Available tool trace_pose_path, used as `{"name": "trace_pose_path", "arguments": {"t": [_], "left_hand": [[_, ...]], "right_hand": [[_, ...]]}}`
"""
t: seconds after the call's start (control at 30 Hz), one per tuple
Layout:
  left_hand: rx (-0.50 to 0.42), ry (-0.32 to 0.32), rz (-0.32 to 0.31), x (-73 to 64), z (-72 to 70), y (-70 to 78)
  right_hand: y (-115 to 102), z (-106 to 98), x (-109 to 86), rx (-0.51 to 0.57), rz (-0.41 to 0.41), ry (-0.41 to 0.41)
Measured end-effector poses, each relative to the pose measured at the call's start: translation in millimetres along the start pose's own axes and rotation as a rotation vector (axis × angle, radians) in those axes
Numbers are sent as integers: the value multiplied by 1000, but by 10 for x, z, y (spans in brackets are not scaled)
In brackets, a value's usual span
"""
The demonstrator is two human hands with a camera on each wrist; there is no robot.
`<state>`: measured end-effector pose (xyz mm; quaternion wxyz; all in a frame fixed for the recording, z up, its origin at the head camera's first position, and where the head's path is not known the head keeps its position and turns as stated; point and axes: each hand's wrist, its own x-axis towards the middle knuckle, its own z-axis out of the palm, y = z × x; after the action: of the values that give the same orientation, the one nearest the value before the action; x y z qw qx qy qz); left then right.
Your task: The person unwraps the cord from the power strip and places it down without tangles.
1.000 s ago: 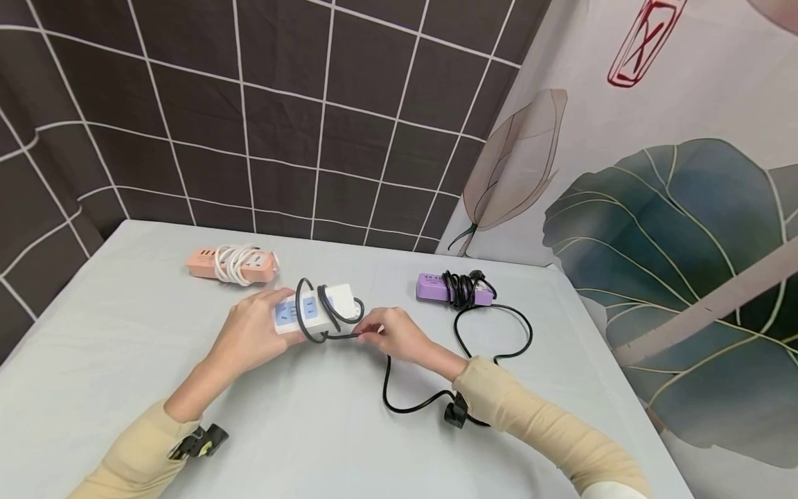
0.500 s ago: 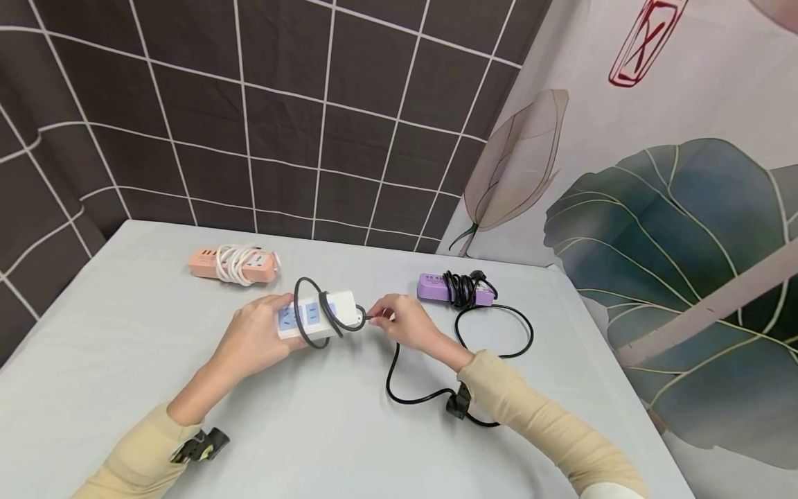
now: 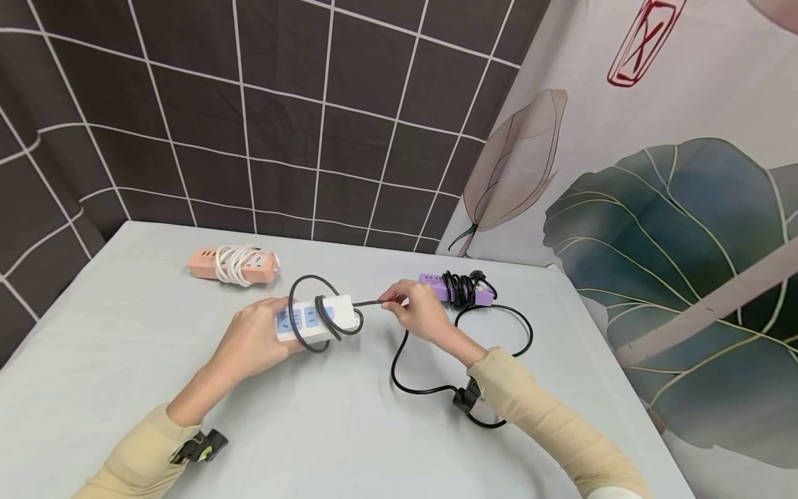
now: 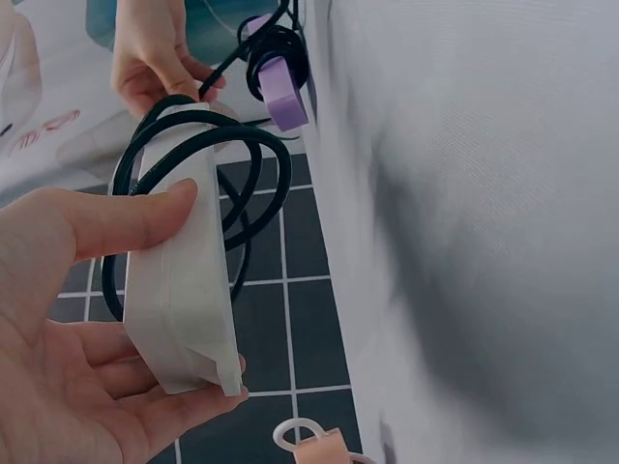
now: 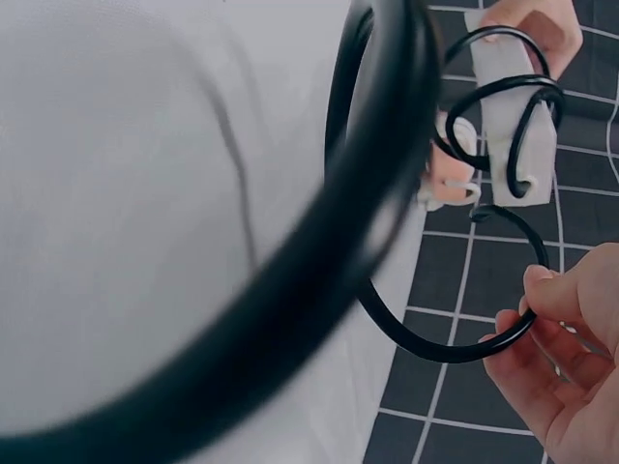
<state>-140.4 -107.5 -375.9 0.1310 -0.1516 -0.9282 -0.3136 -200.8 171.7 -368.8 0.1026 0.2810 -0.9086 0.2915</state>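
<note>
A white power strip (image 3: pixel 339 310) with blue socket panels is held at its left end by my left hand (image 3: pixel 252 338). In the left wrist view the thumb (image 4: pixel 145 220) presses one side and the fingers lie along the other. The strip's black cord (image 3: pixel 293 305) makes loose loops around its body. To the right, my right hand (image 3: pixel 420 312) pinches this cord between thumb and fingertips, and a short stretch runs from the strip to the fingers. The rest of the cord hangs below the right hand in a curve, with a black plug (image 3: pixel 463 400) by the right sleeve.
A purple power strip (image 3: pixel 433 283) wound with black cord lies just behind my right hand. Farther left lies an orange power strip (image 3: pixel 202 263) wrapped in white cord. Both rest on the pale table (image 3: pixel 125 312), before a dark gridded backdrop (image 3: pixel 280 118).
My right hand has moved up and to the right, pinching the cord and carrying it from below the strip's right end to above it. The left hand still holds the strip, shifted slightly.
</note>
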Motion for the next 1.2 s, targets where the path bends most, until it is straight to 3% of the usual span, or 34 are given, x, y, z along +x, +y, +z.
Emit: {"name": "trace_pose_path", "arguments": {"t": [0.33, 0.6, 1.0, 1.2], "left_hand": [[3, -6, -5, -18, 12, -51], [4, 8, -23, -16, 18, -118], [20, -1, -38, 8, -16, -188], [21, -25, -82, 16, -57, -193]], "right_hand": [[-17, -156, -56, -7, -18, 71], [-50, -281, -182, -20, -86, 108], [-88, -440, -437, -79, -126, 85], [-66, -487, -577, -92, -155, 42]]}}
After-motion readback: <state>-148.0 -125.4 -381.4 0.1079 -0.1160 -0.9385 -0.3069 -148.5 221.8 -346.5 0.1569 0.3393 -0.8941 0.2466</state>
